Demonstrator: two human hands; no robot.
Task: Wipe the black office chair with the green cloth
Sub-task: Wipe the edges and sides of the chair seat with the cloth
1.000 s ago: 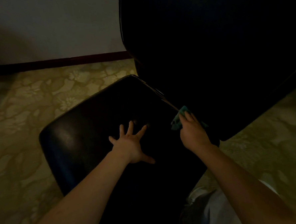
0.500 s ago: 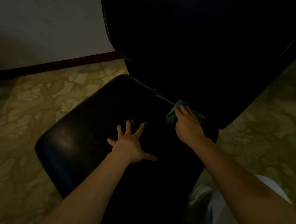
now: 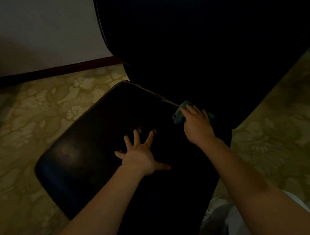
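Observation:
The black office chair fills the middle of the dim head view, its seat [image 3: 84,154] in front of me and its tall backrest [image 3: 191,48] behind. My left hand [image 3: 141,154] lies flat on the seat with fingers spread wide. My right hand [image 3: 198,125] presses the bunched green cloth [image 3: 178,115] into the crease where the seat meets the backrest. Most of the cloth is hidden under my fingers; its edges show at the left and right of the hand.
A patterned beige floor [image 3: 32,114] surrounds the chair. A white wall [image 3: 41,29] with a dark red skirting board [image 3: 57,70] runs behind on the left. My light trouser leg [image 3: 229,220] shows at the bottom right beside the seat.
My right hand has slid the cloth a little along the seat's rear crease. My left hand stays spread on the seat. The view has shifted slightly.

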